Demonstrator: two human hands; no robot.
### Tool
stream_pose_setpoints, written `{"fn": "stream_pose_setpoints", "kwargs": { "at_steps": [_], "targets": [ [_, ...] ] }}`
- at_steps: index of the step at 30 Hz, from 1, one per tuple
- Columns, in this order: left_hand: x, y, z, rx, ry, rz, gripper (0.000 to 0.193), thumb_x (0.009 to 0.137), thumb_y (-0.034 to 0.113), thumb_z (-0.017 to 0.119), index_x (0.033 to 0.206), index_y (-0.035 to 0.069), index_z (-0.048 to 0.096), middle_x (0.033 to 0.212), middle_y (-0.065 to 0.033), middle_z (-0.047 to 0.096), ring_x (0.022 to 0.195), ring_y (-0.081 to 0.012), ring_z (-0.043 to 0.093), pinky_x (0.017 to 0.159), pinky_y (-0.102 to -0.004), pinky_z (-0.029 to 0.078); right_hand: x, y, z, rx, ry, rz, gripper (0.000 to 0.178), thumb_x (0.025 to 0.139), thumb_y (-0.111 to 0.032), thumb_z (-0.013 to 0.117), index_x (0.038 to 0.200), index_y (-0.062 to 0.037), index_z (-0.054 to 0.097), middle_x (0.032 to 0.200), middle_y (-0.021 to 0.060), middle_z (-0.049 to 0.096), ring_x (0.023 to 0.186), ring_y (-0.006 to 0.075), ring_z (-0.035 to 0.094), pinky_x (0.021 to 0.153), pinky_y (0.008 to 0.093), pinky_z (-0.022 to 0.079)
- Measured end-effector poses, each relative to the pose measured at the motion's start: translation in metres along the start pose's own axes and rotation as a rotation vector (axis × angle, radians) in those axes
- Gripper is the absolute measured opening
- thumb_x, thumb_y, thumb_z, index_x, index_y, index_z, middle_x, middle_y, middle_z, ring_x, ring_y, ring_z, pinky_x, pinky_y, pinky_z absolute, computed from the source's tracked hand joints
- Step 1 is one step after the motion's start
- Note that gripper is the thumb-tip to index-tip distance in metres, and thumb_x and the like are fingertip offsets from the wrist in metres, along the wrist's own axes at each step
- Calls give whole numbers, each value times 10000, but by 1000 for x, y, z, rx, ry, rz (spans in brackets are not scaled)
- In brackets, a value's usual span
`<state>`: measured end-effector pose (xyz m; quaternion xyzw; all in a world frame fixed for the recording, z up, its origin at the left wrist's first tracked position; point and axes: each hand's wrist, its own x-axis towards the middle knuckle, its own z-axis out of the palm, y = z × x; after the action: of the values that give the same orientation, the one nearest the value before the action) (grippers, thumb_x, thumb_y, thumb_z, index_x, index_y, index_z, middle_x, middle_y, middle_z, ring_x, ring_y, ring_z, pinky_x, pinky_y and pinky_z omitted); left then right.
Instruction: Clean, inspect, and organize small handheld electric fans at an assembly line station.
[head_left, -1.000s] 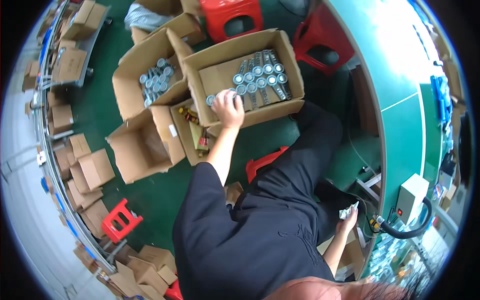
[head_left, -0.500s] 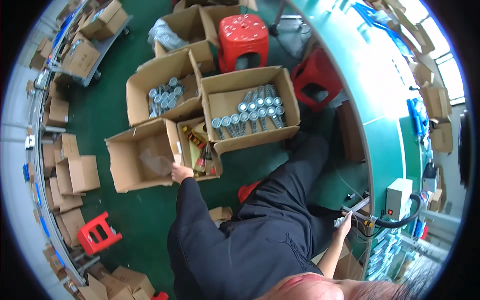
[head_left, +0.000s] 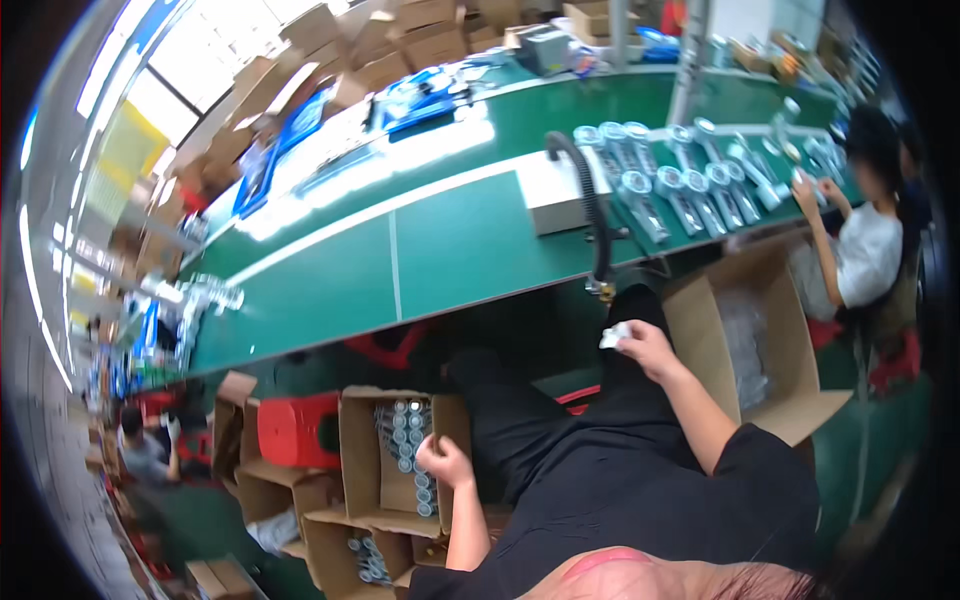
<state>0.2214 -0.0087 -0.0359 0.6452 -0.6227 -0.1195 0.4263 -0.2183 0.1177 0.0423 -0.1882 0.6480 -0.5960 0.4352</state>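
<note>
My right hand (head_left: 652,352) is closed on a small white crumpled piece (head_left: 614,336), which may be paper or plastic, above my thigh and below the bench edge. My left hand (head_left: 447,463) hovers at the right side of a cardboard box (head_left: 388,505). Its fingers are curled in, and whatever they hold is too small to make out. Inside that box lie rows of chrome pieces with round heads and handles (head_left: 408,432), like hand showers. A black hose (head_left: 600,225) hangs over the bench edge near my right hand, beside a white box-shaped unit (head_left: 560,200).
The long green bench (head_left: 330,290) carries many wrapped chrome pieces (head_left: 690,190). An open carton (head_left: 790,330) with clear plastic stands at my right. A co-worker (head_left: 865,240) sits beyond it. Left are a red stool (head_left: 300,430) and another box of chrome pieces (head_left: 368,558).
My view has swung right toward the bench. My left hand has left the boxes with the light strip and is now beside the chrome pieces. My right hand still holds the white piece.
</note>
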Motion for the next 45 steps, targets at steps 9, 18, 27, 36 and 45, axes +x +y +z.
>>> {"fn": "stream_pose_setpoints", "kwargs": {
  "at_steps": [9, 18, 27, 36, 45],
  "targets": [
    [-8, 249, 69, -1118, -1165, -499, 376, 942, 68, 691, 1302, 52, 586, 1108, -106, 702, 923, -146, 666, 813, -244, 541, -34, -47, 75, -277, -339, -518, 259, 823, 13, 654, 1077, -36, 637, 994, 103, 684, 840, 207, 638, 781, 296, 514],
    [85, 211, 65, -874, -794, -516, 173, 927, 118, 658, 1093, 73, 650, 922, -75, 701, 738, -140, 671, 646, -223, 510, -20, -42, 39, 180, -319, -192, 252, 864, 13, 656, 1111, -36, 633, 1026, 71, 642, 862, 158, 590, 782, 255, 481],
    [333, 140, 13, -864, 121, -501, 157, 960, 159, 595, 1114, 130, 608, 887, -6, 649, 681, -62, 563, 547, -197, 418, 13, 10, -30, 15, -114, -27, 143, 979, -60, 569, 1107, -38, 627, 988, 65, 639, 806, 117, 581, 738, 225, 460],
    [67, 226, 97, -600, -782, -24, 159, 855, 104, 714, 980, 56, 628, 827, -13, 631, 694, -107, 545, 639, -269, 466, 15, -41, 29, 307, -405, 140, 300, 988, -73, 565, 1279, -6, 598, 1011, 94, 667, 767, 130, 620, 676, 222, 513],
    [-25, 270, 61, -398, -855, -139, 594, 846, 129, 703, 1360, 74, 411, 815, -114, 640, 695, -233, 655, 617, -352, 506, 46, -47, 55, -151, -966, 171, 265, 966, -39, 576, 1209, 49, 639, 960, 123, 700, 721, 137, 630, 638, 231, 532]
  ]
}}
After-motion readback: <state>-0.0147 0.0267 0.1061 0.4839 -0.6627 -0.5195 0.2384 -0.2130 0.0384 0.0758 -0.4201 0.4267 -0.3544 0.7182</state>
